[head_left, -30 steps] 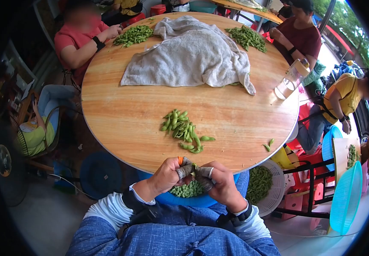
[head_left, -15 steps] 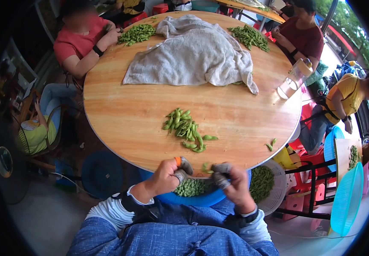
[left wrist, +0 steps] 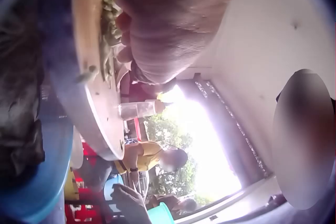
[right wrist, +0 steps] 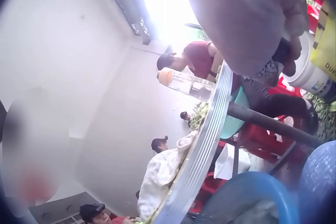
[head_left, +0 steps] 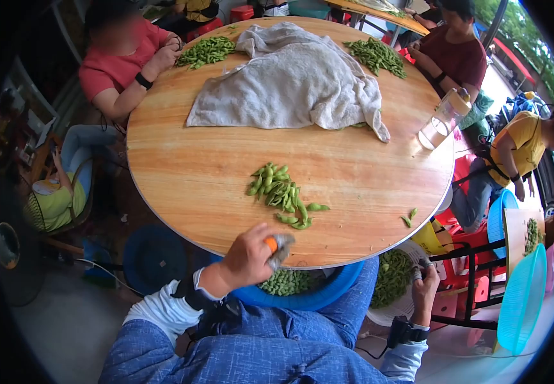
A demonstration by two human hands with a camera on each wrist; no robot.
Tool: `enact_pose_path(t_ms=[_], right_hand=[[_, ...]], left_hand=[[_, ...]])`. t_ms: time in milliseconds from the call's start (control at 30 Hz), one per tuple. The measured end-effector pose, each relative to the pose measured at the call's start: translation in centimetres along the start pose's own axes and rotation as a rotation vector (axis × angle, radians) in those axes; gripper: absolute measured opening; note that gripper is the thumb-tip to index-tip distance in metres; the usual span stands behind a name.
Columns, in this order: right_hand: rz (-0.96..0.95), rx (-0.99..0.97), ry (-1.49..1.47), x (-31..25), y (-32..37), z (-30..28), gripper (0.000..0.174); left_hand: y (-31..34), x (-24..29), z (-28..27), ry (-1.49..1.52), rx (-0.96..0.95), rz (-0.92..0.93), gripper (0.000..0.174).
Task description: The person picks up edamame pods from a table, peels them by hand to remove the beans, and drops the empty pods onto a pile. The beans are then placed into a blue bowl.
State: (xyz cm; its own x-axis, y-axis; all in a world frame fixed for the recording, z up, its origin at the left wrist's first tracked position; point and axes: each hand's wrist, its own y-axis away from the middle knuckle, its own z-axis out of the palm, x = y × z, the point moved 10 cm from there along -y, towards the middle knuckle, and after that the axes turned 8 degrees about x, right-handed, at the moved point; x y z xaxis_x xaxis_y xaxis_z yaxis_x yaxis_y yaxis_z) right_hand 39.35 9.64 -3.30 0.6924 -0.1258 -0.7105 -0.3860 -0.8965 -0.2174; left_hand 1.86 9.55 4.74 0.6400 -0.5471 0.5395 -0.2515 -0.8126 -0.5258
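Observation:
My left hand (head_left: 251, 253) hovers at the table's front edge, fingers loosely bent with nothing seen between them. Grey coverings and an orange band wrap its fingertips. Just beyond it, a small heap of green soybean pods (head_left: 280, 192) lies on the round wooden table (head_left: 187, 166). Below that hand, a blue basin (head_left: 328, 297) holds shelled green beans (head_left: 288, 281). Off to the right, my right hand (head_left: 425, 288) is at the white basket (head_left: 389, 313) of green pods or husks (head_left: 389, 276). Its covered fingers are apart; no pod shows in them.
A grey-white cloth (head_left: 290, 89) covers the table's far middle, flanked by pod piles (head_left: 206, 52) (head_left: 376, 56). A clear bottle (head_left: 440, 121) stands near the right edge, with two stray pods (head_left: 409, 218) nearer me. People sit around the table. A turquoise basket (head_left: 521, 301) is at far right.
My hands were together on a green pod, then parted, the right one carrying a green piece. Now the right is over at the white basket without it; the left has moved slightly forward.

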Motion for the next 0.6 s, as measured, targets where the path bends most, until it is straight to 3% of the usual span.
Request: enact_pose_path(t_ms=[133, 267, 367, 467, 600], right_hand=[[0.006, -0.064, -0.252, -2.5, 0.6, 1.6, 0.016], [0.055, -0.292, -0.564, -10.1, 2.9, 4.7, 0.014], [0.012, -0.515, -0.709, -14.1, 5.1, 8.4, 0.017], [0.168, -0.778, -0.816, -18.4, 7.1, 12.0, 0.022], [0.338, -0.931, -0.920, -20.0, 8.7, 15.2, 0.021]], left_hand=[[-1.9, -3.4, 2.3, -0.249, -0.101, -0.009, 0.021], [-2.3, -4.7, 2.8, -0.279, -0.156, -0.091, 0.018], [-2.4, -3.3, 0.9, -0.220, -0.070, -0.100, 0.014], [-1.2, -3.5, 0.1, 0.119, -0.030, -0.388, 0.013], [-0.8, -0.7, -0.7, 0.303, 0.062, -0.296, 0.018]])
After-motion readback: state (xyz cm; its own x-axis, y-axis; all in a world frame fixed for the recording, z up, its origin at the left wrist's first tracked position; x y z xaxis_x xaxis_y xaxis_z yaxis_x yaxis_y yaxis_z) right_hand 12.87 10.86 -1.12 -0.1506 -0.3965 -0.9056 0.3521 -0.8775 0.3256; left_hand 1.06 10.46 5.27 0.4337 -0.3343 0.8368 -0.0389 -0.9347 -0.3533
